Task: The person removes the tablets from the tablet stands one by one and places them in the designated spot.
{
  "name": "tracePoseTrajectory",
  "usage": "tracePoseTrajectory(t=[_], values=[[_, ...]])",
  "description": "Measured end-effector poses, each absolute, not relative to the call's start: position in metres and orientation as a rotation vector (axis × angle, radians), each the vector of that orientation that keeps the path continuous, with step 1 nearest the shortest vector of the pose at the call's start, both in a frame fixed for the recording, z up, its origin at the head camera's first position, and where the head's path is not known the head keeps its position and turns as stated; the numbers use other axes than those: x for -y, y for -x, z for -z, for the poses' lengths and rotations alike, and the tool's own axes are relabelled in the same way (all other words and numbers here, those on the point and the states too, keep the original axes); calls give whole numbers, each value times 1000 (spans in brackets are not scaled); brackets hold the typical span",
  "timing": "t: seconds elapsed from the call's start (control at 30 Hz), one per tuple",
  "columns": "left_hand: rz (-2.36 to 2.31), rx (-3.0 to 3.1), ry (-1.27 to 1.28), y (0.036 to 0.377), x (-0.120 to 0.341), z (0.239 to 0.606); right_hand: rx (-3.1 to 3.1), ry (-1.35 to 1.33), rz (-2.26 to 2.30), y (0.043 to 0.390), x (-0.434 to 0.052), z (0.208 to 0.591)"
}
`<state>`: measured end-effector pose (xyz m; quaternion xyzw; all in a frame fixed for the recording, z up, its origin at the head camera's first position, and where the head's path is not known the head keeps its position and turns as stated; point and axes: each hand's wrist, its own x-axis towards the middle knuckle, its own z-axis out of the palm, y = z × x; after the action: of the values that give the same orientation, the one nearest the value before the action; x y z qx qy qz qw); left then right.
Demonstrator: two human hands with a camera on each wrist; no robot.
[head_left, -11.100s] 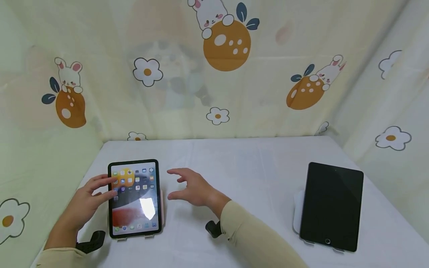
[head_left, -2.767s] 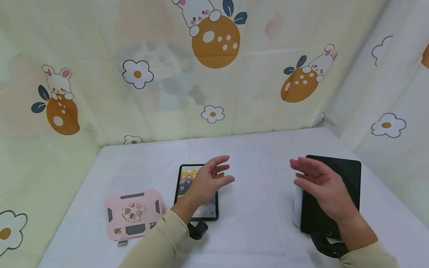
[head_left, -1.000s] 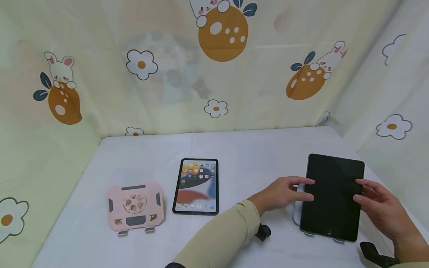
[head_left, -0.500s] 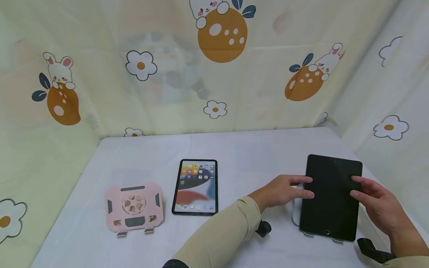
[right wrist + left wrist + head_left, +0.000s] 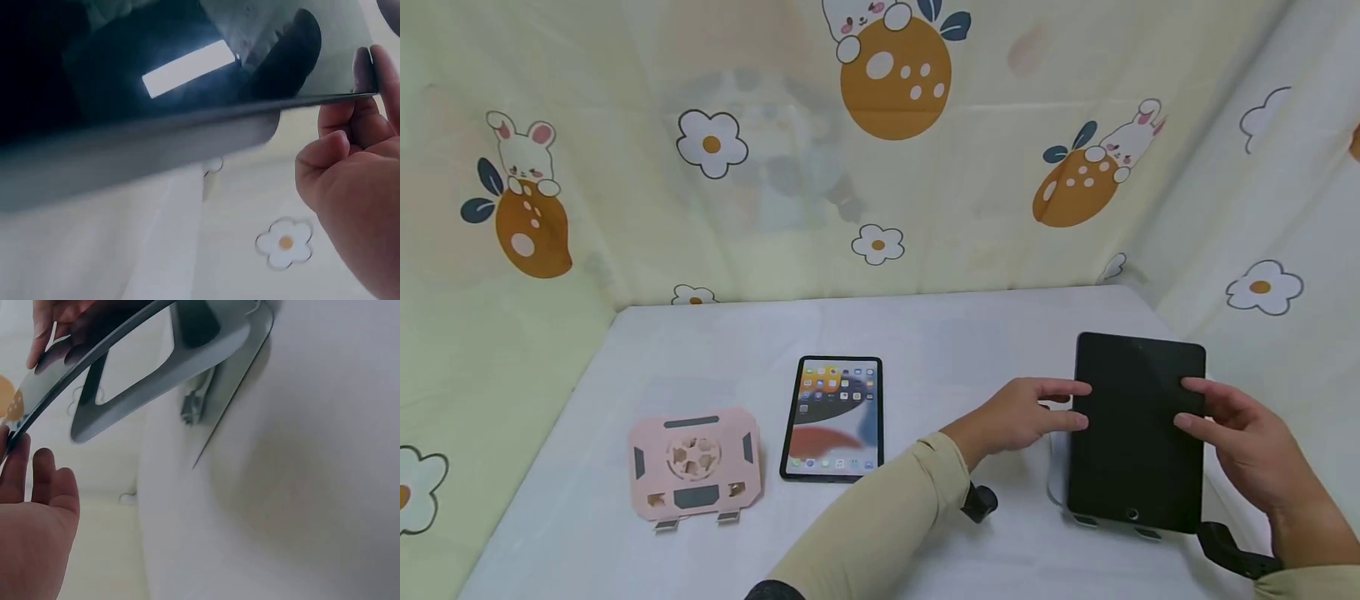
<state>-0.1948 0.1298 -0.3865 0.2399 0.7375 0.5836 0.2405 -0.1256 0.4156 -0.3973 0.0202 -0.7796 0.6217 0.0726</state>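
Note:
A dark, switched-off tablet (image 5: pixel 1138 433) stands upright at the right of the white table (image 5: pixel 955 342). My left hand (image 5: pixel 1030 412) pinches its left edge and my right hand (image 5: pixel 1221 425) pinches its right edge. Behind it a pale grey stand (image 5: pixel 1055 468) shows at its lower left. In the left wrist view the tablet (image 5: pixel 81 369) sits a little off the grey stand (image 5: pixel 206 356), with my left hand (image 5: pixel 31 512) below its edge. The right wrist view has my right hand (image 5: pixel 356 187) with its thumb on the rim of the tablet (image 5: pixel 125 69).
A smaller lit tablet (image 5: pixel 833 417) lies flat mid-table. A pink stand (image 5: pixel 694 467) sits to its left. Patterned cloth walls (image 5: pixel 880 167) close in the back and both sides. A black wrist strap (image 5: pixel 979 502) lies by my left sleeve.
The lit tablet went from the pink stand to the table's middle. Both hands then moved right onto the dark tablet, which has risen slightly in the last half second.

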Motion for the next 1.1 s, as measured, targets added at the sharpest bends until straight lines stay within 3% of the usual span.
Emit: tracePoseTrajectory(t=[0.13,0.37,0.7,1.1], values=[[-1653,-2014,-671,198,-121,382,2266,-169,-1928,128,-405,391],[-1729,-2069,-651,204,-105,377,2049,-609,-2149,140,-387,385],[-1708,-2257,-653,213,-67,379,2600,-269,-1625,153,-348,374],[-1758,-2376,-582,221,-27,378,2635,-131,-1650,170,-296,359]])
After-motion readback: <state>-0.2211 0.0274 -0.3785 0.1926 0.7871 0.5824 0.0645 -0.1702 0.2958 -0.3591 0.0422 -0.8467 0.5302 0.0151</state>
